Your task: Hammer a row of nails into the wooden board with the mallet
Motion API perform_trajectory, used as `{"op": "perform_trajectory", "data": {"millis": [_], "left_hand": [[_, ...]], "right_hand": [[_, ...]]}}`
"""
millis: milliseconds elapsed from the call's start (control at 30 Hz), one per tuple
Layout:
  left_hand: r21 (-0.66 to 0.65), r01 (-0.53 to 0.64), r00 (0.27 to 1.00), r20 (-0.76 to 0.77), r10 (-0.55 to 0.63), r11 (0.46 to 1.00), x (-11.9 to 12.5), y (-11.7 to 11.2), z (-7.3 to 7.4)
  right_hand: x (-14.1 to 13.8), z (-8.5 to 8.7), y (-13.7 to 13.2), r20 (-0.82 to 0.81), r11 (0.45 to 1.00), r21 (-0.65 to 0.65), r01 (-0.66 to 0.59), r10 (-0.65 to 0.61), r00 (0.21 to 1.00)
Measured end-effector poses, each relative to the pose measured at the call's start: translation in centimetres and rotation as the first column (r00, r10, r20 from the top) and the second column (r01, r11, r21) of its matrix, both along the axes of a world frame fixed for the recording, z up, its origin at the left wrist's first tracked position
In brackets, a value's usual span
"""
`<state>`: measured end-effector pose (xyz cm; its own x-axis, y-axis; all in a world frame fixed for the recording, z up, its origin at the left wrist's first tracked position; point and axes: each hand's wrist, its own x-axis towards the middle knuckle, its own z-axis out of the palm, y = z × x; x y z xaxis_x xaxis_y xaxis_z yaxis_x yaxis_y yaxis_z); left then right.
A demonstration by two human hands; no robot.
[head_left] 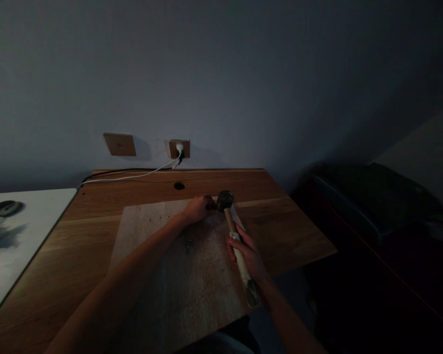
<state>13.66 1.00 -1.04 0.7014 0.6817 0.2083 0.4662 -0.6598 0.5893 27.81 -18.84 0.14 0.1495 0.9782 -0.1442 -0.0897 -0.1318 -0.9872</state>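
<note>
My right hand [248,254] is wrapped round the pale wooden handle of a hammer [232,230], whose dark head sits near the far edge of a light sheet [177,280] spread on the wooden desk [96,236]. Just left of the hammer head, my left hand [198,208] is closed in a pinch on something small and dark that I cannot make out. A few tiny dark bits [187,242] lie on the sheet between my arms.
A white cable [133,175] runs from a wall socket [179,148] across the desk's back edge, near a cable hole [179,186]. A white surface [18,236] adjoins on the left. Dark furniture [372,201] stands to the right.
</note>
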Motion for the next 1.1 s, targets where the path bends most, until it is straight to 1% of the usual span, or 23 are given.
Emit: {"op": "perform_trajectory", "data": {"millis": [100,267,367,500,567,633,833,933,1100], "left_hand": [[0.0,0.015,1.0,0.018,-0.015,1.0,-0.01,0.1,-0.18],[0.006,0.008,1.0,0.018,-0.008,1.0,0.05,0.22,-0.42],[0.006,0.014,0.999,0.032,-0.014,1.0,0.06,0.2,-0.45],[0.003,0.019,0.999,0.042,-0.019,1.0,0.07,0.19,-0.41],[0.009,0.023,0.999,0.04,-0.024,1.0,0.07,0.22,-0.37],[0.006,0.027,0.999,0.032,-0.027,1.0,0.06,0.27,-0.36],[-0.004,0.029,0.999,0.043,-0.029,1.0,0.0,0.39,-0.46],[-0.001,0.043,0.997,0.062,-0.043,0.999,0.01,0.43,-0.48],[-0.003,0.028,0.997,0.066,-0.028,1.0,0.0,0.44,-0.63]], "right_hand": [[-0.12,0.12,-0.06,-0.021,1.0,0.001,0.018,-0.018,1.0],[-0.09,-0.02,0.06,-0.028,0.999,-0.018,0.033,-0.034,0.999],[-0.02,-0.11,0.07,-0.057,1.0,0.01,0.021,-0.021,0.998],[0.1,-0.43,0.0,-0.022,1.0,0.003,0.022,-0.022,1.0],[0.14,-0.63,-0.03,-0.035,0.999,0.006,0.037,-0.037,0.999],[0.15,-0.69,-0.03,-0.038,0.999,0.017,0.028,-0.027,0.999],[0.0,0.12,-0.04,0.019,0.998,0.043,-0.036,0.035,0.999],[-0.07,0.26,-0.03,0.039,0.998,0.052,-0.028,0.025,0.999],[-0.05,-0.08,0.16,-0.01,0.999,0.043,0.014,-0.013,1.0]]}}
